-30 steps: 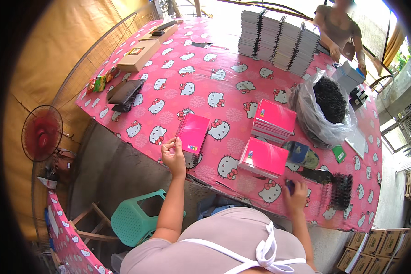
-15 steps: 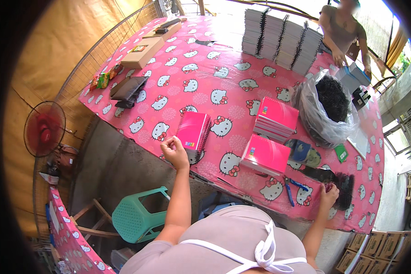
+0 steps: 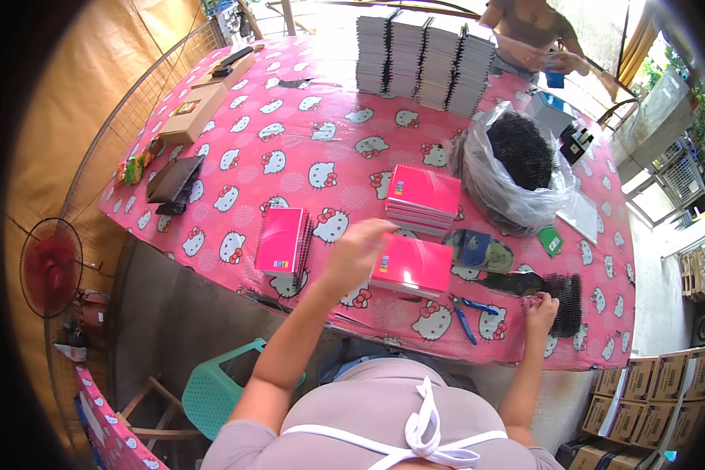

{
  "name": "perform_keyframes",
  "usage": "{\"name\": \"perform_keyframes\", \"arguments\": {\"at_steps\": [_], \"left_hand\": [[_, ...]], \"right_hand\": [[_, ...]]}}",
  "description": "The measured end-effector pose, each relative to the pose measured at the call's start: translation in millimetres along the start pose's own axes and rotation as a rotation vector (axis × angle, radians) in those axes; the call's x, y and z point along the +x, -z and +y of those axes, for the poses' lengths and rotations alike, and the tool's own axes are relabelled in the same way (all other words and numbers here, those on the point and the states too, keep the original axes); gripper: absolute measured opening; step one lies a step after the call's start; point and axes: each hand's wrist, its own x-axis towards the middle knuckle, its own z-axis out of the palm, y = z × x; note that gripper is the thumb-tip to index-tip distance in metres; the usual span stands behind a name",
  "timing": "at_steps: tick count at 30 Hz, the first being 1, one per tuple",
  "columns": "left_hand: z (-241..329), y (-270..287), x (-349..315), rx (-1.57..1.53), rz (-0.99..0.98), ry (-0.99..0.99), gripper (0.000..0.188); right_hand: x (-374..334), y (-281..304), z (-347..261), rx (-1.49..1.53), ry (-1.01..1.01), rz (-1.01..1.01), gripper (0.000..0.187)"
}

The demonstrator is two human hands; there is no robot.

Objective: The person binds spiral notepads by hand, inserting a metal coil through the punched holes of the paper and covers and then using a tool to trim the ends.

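My left hand [image 3: 360, 254] is over the left edge of the near stack of pink notebooks [image 3: 412, 265]; motion smears its fingers, so their grip is unclear. Behind lies a second stack of pink notebooks [image 3: 423, 194], and to the left a smaller stack of pink spiral notebooks [image 3: 282, 241]. At the right, my right hand [image 3: 542, 312] rests with curled fingers at the near left side of a pile of black binding coils [image 3: 565, 301]. What those fingers hold, if anything, I cannot make out. Blue-handled pliers [image 3: 470, 317] lie between the near stack and my right hand.
A clear plastic bag [image 3: 478, 188] of black coils stands at the right, beside a blue-and-tan cloth item [image 3: 482, 252] and a green card [image 3: 551, 240]. Tall stacks of bound books [image 3: 423, 63] stand at the back. Another person [image 3: 534, 35] handles a blue item there. A green stool [image 3: 211, 395] stands below left.
My left hand has moved right, from the left notebook stack to the near pink stack. My right hand stays by the coils. The view has shifted, and the other person has lifted a blue item.
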Motion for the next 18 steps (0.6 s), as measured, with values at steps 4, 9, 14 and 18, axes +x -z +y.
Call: {"name": "perform_keyframes", "arguments": {"at_steps": [4, 9, 14, 18], "left_hand": [[-13, -63, 35, 0.496, -0.231, -0.158, 0.024], [-10, -61, 51, 0.257, -0.294, -0.036, 0.015], [20, -40, 23, 0.227, -0.207, -0.294, 0.009], [30, -44, 16, 0.364, 0.005, -0.368, 0.009]], "right_hand": [[4, 12, -23, 0.096, 0.256, 0.049, 0.024], [-24, 29, -99, 0.597, 0.317, -0.215, 0.018], [-41, 57, -160, 0.853, 0.339, -0.302, 0.019], [-33, 60, -182, 0.784, 0.471, -0.224, 0.021]]}}
